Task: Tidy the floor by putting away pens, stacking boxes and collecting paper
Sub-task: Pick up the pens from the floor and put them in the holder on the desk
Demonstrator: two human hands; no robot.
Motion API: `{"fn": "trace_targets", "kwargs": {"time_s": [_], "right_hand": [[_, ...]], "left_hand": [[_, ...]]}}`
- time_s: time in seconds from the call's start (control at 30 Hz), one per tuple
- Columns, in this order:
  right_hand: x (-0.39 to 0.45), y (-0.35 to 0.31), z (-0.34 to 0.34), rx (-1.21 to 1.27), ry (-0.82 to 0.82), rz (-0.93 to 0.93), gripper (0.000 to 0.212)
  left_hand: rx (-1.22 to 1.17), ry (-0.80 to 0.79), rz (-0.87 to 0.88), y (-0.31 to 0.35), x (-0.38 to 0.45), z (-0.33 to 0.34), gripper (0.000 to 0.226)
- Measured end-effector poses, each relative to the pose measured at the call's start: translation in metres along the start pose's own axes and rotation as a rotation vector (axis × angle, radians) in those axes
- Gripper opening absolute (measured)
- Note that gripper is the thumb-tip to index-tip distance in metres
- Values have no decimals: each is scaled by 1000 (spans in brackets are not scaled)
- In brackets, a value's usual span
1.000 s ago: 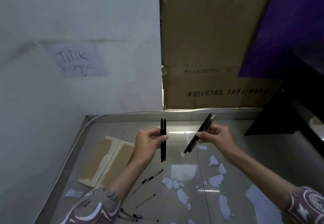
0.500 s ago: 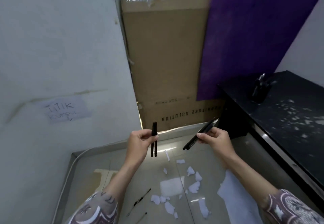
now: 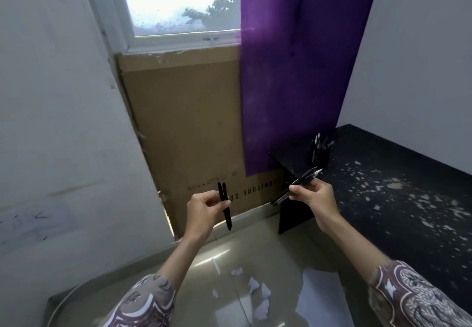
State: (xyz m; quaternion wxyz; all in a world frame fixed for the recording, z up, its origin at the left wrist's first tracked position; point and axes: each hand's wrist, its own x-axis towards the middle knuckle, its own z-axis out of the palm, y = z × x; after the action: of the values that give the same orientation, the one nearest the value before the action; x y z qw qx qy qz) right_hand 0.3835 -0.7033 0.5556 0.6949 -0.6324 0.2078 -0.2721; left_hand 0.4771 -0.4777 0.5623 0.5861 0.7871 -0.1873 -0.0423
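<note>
While each hand, left hand (image 3: 204, 205) and right hand (image 3: 313, 195), pinches two slim black pens (image 3: 224, 204), they should drop tips-down into the black pen cup (image 3: 320, 156) on the black desk (image 3: 408, 186).

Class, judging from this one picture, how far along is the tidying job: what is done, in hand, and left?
Done: some pens already stand in the pen holder on the black desk. In hand: the left hand grips two pens; the right hand grips more pens. Left: paper scraps lie on the floor. No stacked boxes show.
</note>
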Motion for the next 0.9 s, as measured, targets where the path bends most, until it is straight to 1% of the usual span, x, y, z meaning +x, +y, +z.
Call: {"fn": "trace_targets", "kwargs": {"time_s": [0.1,0.17,0.3,0.43,0.63,0.73,0.9], "right_hand": [[38,-3,-25,29,39,-15,8],[62,-4,-38,44,53,-5,8],[132,-11,-73,68,77,-9,5],[199,-23,-111,35,106,-18,4],[289,-9,-163,-98,199,-40,2],[327,8,-181,-190,215,-12,2],[370,27,-191,-373,188,-40,7]], "left_hand": [[-1,-34,23,10,33,38,14],[6,-38,41,16,53,60,8],[9,-39,63,31,110,122,3],[-10,-67,62,53,169,188,5],[-68,-95,54,69,242,286,24],[-78,-64,30,69,272,326,17],[-72,-39,-3,60,308,371,9]]}}
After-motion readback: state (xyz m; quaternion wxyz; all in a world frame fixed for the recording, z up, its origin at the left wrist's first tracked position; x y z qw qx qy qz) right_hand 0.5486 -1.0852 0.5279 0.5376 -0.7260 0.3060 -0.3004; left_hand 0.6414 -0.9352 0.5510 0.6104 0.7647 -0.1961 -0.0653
